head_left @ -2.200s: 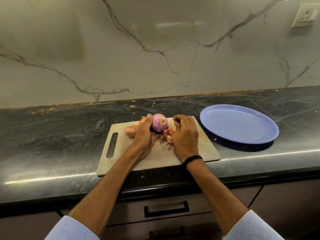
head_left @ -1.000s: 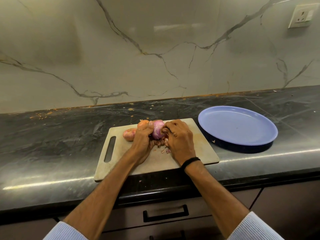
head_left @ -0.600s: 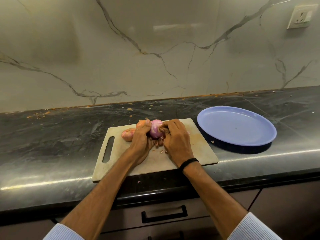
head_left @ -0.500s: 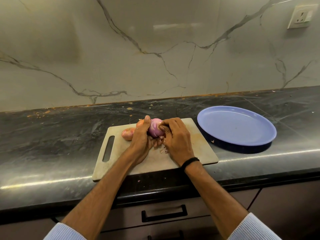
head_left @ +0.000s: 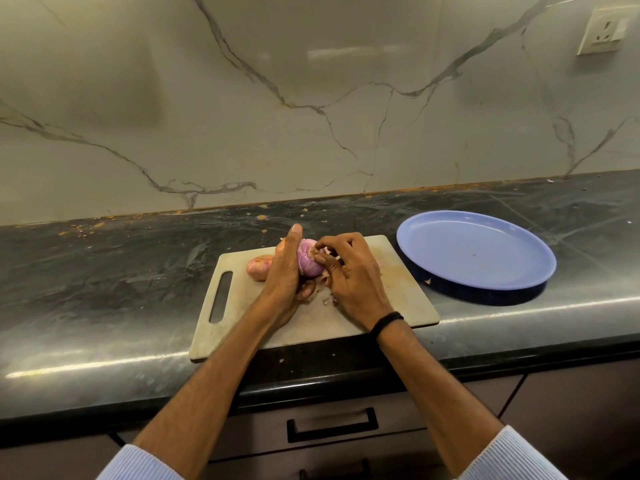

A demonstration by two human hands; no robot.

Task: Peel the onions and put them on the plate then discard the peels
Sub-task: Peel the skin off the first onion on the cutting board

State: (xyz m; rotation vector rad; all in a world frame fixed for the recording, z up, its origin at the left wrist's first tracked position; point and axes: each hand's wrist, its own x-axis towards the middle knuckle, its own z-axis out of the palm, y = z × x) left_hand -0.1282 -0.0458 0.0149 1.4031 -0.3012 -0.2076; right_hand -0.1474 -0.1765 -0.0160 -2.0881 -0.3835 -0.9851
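My left hand (head_left: 284, 271) grips a purple, partly peeled onion (head_left: 307, 261) just above the pale cutting board (head_left: 398, 299). The fingertips of my right hand (head_left: 349, 275) pinch at the skin on the onion's right end. An unpeeled pinkish onion (head_left: 258, 268) lies on the board to the left of my left hand, and another orange one (head_left: 280, 247) peeks out behind it. Loose peel scraps (head_left: 327, 299) lie on the board under my hands. The blue plate (head_left: 474, 251) sits to the right of the board with nothing on it.
The dark stone counter (head_left: 104, 271) runs left and right, with small crumbs along the back by the marble wall. A wall socket (head_left: 604, 29) is at the top right. Drawers with black handles (head_left: 332, 424) are below the counter edge.
The onion has been turned in my left hand, and my right fingers have moved from beside it onto its end, picking at the skin. The plate and board have not moved.
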